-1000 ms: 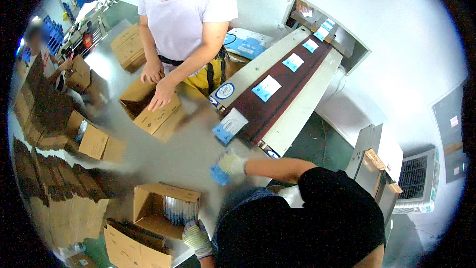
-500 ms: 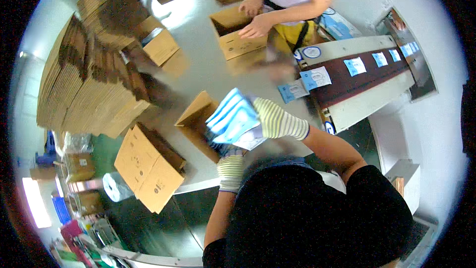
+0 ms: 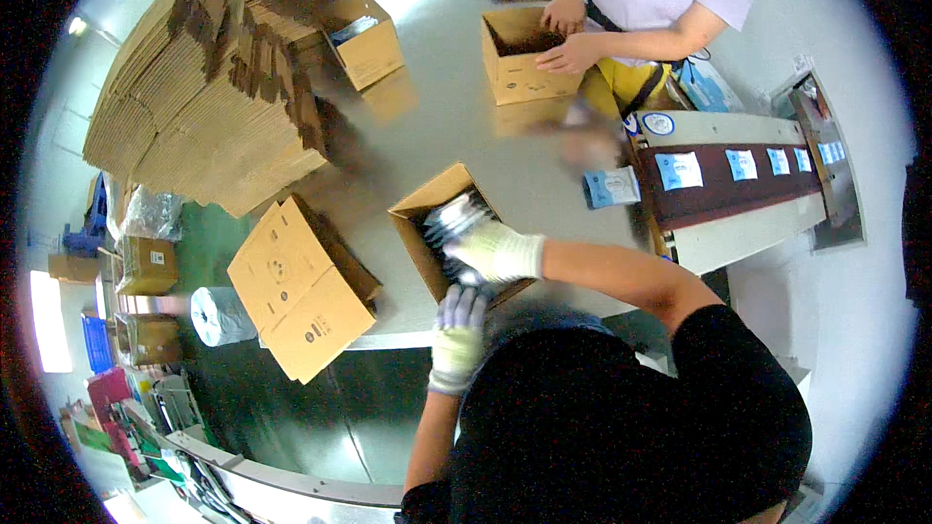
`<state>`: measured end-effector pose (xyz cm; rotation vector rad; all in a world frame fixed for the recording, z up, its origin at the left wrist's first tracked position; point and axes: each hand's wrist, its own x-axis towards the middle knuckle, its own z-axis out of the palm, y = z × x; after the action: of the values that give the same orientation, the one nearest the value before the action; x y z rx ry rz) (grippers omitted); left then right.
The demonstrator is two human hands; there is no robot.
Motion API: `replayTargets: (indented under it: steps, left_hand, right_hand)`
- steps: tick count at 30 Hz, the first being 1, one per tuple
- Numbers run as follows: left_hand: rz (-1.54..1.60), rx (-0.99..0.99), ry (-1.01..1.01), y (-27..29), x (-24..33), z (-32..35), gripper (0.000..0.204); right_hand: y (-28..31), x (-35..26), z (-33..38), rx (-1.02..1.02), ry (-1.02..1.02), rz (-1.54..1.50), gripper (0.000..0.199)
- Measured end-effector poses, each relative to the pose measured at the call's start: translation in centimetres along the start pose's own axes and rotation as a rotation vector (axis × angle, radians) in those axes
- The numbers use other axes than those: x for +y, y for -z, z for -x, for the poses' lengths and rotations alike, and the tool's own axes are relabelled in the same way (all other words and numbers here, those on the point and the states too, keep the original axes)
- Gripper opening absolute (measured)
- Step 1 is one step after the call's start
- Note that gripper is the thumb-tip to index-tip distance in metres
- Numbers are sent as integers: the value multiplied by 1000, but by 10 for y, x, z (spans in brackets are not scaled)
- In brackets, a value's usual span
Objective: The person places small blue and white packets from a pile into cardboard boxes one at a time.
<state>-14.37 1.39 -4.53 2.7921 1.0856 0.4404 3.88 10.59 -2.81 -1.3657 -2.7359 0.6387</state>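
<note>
An open cardboard box (image 3: 410,245) stands on the table in front of me, with flat packets (image 3: 456,218) inside. My right hand (image 3: 497,252), in a pale knitted glove, reaches into this box with its fingers round a stack of the packets; motion smears the fingertips. At the near rim of the box is my left hand (image 3: 458,342), gloved too, its fingers stretched out toward the opening and holding nothing. To the right, a blue-and-white packet (image 3: 612,188) lies at the end of the conveyor belt (image 3: 718,204), which carries several more packets.
Another open carton (image 3: 306,296) leans at the table's near left edge. Tall stacks of flattened cardboard (image 3: 194,126) fill the left side. Across the table (image 3: 437,126), a co-worker's hands (image 3: 573,49) work at another box (image 3: 534,82). A filled carton (image 3: 371,53) stands farther back.
My right hand has brought the stack of packets down into the box. My left hand has drawn back to the near rim, fingers stretched. The view has shifted; packets on the belt have moved closer.
</note>
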Motion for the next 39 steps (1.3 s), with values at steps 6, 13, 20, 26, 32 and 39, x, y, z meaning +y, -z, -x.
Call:
replayTargets:
  steps: [6,13,20,26,32,39]
  left_hand:
    - [-218,-68,507,23,-98,74,57]
    - [-433,-353,534,17,-165,107,64]
    - [-431,-278,552,-13,-186,113,66]
    - [-383,-145,612,-21,-202,107,53]
    - [-427,-197,529,-49,-234,95,50]
    - [-408,83,353,49,-200,30,31]
  right_hand:
    - [-44,-23,84,-189,-30,94,34]
    - [-25,-15,3,156,-62,90,16]
    - [68,129,-189,391,-294,232,21]
    - [198,173,-287,733,-493,162,19]
    - [52,88,-179,194,-103,-55,25]
    - [-91,85,-57,-7,-348,-294,47]
